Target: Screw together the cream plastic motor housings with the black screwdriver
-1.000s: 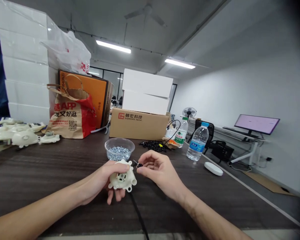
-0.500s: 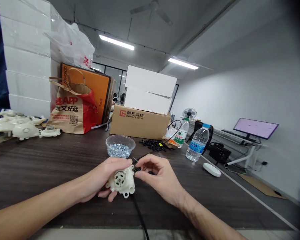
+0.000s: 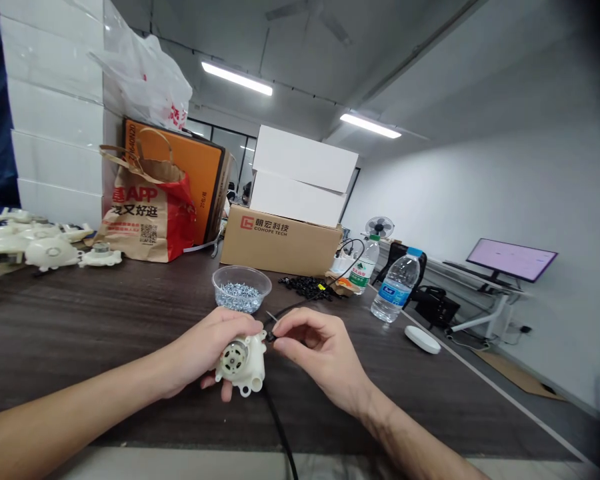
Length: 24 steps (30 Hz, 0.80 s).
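Observation:
A cream plastic motor housing (image 3: 253, 363), with a round slotted motor end facing me, rests in my left hand (image 3: 213, 347). My left thumb lies along its top and the other fingers curl beneath. At the housing's right edge, my right hand (image 3: 320, 347) pinches a small black part (image 3: 271, 337) between thumb and fingertips. A thin metal tip shows just above that pinch; what it belongs to is hidden. Behind the hands stands a clear plastic tub (image 3: 241, 290) of small silver screws. A black cable (image 3: 280, 427) runs below the housing toward the table's front edge.
Black small parts (image 3: 307, 287) lie in a pile before a cardboard box (image 3: 280, 247). Two water bottles (image 3: 397, 287) and a white lid (image 3: 423, 339) are on the right. More cream housings (image 3: 53, 253) are heaped at left, beside a paper bag (image 3: 150, 213).
The housing and my left hand have shifted slightly left, and the housing has turned a little. My right hand keeps its pinch on the black part beside the housing.

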{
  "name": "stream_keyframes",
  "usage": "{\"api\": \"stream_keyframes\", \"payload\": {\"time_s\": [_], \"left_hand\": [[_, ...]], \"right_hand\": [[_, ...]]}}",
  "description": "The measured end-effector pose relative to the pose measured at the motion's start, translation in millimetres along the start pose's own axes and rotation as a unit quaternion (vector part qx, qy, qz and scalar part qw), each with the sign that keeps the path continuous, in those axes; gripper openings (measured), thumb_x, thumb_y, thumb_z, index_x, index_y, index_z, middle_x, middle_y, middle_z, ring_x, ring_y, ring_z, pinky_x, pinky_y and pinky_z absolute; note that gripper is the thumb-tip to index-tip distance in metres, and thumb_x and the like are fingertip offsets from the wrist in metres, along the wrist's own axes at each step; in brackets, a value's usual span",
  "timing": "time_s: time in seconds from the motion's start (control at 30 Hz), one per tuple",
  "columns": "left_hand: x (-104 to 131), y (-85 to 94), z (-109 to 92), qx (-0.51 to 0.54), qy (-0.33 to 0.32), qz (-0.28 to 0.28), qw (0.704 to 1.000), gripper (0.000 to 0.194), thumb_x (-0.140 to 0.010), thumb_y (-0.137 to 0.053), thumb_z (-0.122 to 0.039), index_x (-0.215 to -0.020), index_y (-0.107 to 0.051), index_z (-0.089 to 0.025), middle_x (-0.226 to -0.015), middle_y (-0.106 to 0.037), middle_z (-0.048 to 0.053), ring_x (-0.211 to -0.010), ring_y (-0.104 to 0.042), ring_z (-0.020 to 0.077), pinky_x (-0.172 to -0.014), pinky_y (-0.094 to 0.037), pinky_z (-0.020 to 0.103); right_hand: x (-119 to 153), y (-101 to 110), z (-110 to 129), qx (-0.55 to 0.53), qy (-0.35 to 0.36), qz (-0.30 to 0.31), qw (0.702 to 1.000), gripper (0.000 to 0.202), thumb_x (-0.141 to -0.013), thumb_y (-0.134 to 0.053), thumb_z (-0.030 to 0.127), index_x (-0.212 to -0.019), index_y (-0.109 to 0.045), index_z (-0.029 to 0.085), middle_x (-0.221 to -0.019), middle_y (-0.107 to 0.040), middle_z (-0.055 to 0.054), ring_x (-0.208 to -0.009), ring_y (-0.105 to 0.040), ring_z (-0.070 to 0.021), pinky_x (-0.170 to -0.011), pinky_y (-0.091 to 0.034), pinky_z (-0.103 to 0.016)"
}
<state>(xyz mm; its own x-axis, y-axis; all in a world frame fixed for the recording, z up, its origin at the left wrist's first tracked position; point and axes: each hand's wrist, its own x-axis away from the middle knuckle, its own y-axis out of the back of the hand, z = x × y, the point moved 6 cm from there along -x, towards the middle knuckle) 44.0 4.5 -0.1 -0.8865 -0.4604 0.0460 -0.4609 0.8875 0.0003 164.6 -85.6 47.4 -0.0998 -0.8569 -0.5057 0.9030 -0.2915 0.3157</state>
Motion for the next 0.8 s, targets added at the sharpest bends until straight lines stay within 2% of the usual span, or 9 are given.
{"api": "stream_keyframes", "payload": {"time_s": [0.13,0.27,0.4,0.57,0.8], "left_hand": [[-0.5,0.7,4.0,-0.013,-0.001,0.003,1.0,0.037,-0.085,-0.055,-0.047,-0.074,-0.063,-0.012,-0.06,-0.072,0.012,-0.036,-0.06,0.0151,-0.027,-0.026,0.014],[2.1,-0.2,4.9,-0.011,-0.011,0.029,0.999,0.042,-0.083,-0.061,-0.053,-0.075,-0.065,-0.012,-0.059,-0.07,0.011,-0.039,-0.059,0.0149,-0.03,-0.029,0.016],[5.6,-3.6,2.9,-0.002,-0.001,0.051,0.999,0.035,-0.079,-0.064,-0.047,-0.071,-0.064,-0.013,-0.057,-0.068,0.009,-0.039,-0.058,0.0151,-0.03,-0.028,0.017],[6.1,-6.6,1.5,-0.009,0.015,0.057,0.998,0.025,-0.072,-0.062,-0.04,-0.068,-0.062,-0.016,-0.053,-0.067,0.007,-0.031,-0.053,0.0138,-0.026,-0.027,0.016],[4.5,-1.5,-0.5,-0.057,0.001,0.035,0.998,0.021,-0.068,-0.058,-0.037,-0.067,-0.062,-0.016,-0.048,-0.063,0.003,-0.029,-0.051,0.0136,-0.025,-0.028,0.016]], "right_hand": [[0.7,-3.4,10.7,0.072,0.079,0.008,0.994,0.011,-0.081,-0.071,0.011,-0.079,-0.075,0.021,-0.08,-0.074,-0.002,-0.075,-0.068,-0.0173,-0.071,-0.054,-0.029],[7.7,-7.8,24.4,0.154,0.174,0.009,0.973,0.02,-0.085,-0.065,0.006,-0.082,-0.075,0.023,-0.082,-0.075,-0.003,-0.075,-0.07,-0.0168,-0.071,-0.055,-0.029],[14.6,-11.0,27.8,0.187,0.225,0.015,0.956,0.024,-0.085,-0.063,0.003,-0.086,-0.075,0.023,-0.09,-0.077,-0.005,-0.078,-0.072,-0.0175,-0.07,-0.056,-0.029],[17.1,-12.9,23.3,0.2,0.237,0.016,0.951,0.025,-0.083,-0.064,0.0,-0.085,-0.073,0.023,-0.09,-0.076,-0.004,-0.077,-0.072,-0.0162,-0.07,-0.055,-0.027],[15.6,-14.8,16.0,0.187,0.188,0.017,0.964,0.021,-0.083,-0.067,0.003,-0.084,-0.073,0.024,-0.091,-0.077,-0.003,-0.078,-0.072,-0.0167,-0.072,-0.054,-0.028]]}}
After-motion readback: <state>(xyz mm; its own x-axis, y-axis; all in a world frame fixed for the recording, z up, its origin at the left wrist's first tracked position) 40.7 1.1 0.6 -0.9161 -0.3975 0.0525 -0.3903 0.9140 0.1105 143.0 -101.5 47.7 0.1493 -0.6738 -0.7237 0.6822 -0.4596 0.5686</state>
